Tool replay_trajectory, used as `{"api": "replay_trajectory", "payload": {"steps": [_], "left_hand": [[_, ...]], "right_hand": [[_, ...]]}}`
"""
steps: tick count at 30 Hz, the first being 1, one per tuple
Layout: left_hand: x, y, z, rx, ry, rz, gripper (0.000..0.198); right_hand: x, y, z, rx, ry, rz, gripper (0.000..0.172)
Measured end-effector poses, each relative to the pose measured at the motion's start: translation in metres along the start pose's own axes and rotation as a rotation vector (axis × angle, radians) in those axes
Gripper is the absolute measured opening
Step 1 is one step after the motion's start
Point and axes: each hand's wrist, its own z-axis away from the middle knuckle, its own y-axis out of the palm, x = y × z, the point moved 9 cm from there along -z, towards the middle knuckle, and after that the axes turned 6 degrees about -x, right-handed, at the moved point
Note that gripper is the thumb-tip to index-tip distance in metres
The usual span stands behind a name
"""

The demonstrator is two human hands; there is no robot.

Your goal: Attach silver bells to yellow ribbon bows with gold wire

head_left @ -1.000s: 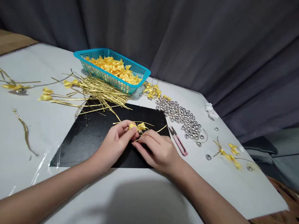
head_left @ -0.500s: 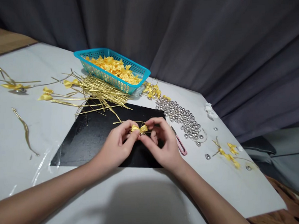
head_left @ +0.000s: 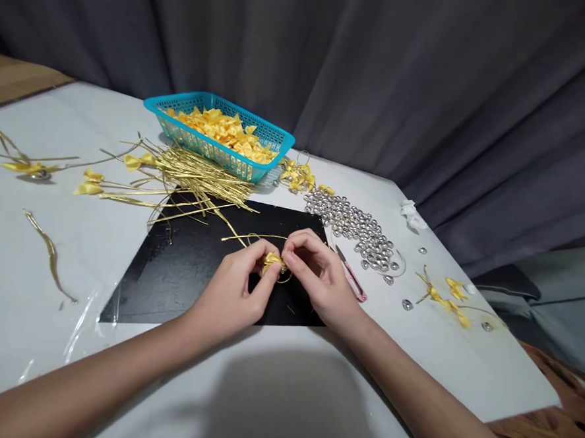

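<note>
Over the black board [head_left: 177,279], my left hand [head_left: 241,281] pinches a small yellow ribbon bow [head_left: 271,261] between thumb and index finger. My right hand [head_left: 318,270] is closed beside it, thumb and fingertips pinched together at the bow's right side. A thin gold cord [head_left: 284,280] loops out below the bow, and the right fingertips seem to hold part of it, though the exact grip is hidden. Another gold cord [head_left: 254,236] lies just beyond the fingers. A pink-handled cutting tool [head_left: 353,281] rests right of my right hand.
A blue basket [head_left: 288,143] of yellow bows stands at the back. In front of it lies a bundle of gold cords [head_left: 205,178]. Silver heart-shaped beads [head_left: 347,219] spread to the right. Loose bows with cords [head_left: 449,302] lie near the right edge, more [head_left: 89,185] at left.
The bow has turned and is now more covered by my left fingers. My right fingers have closed into a pinch near it, and a cord loop now shows below.
</note>
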Motion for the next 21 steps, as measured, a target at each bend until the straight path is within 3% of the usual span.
{"api": "replay_trajectory", "payload": {"steps": [3,16,21], "left_hand": [[-0.001,0.002,-0.001,0.006,0.017,-0.024,0.014],[-0.007,0.0,0.001,-0.017,0.089,-0.086,0.012],[-0.008,0.005,0.003,0.016,0.113,-0.132,0.011]], "right_hand": [[-0.001,-0.005,0.0,-0.061,0.01,0.014,0.009],[-0.002,-0.007,0.004,-0.102,0.06,-0.003,0.01],[-0.001,-0.023,0.001,-0.204,0.057,-0.044,0.005]]}}
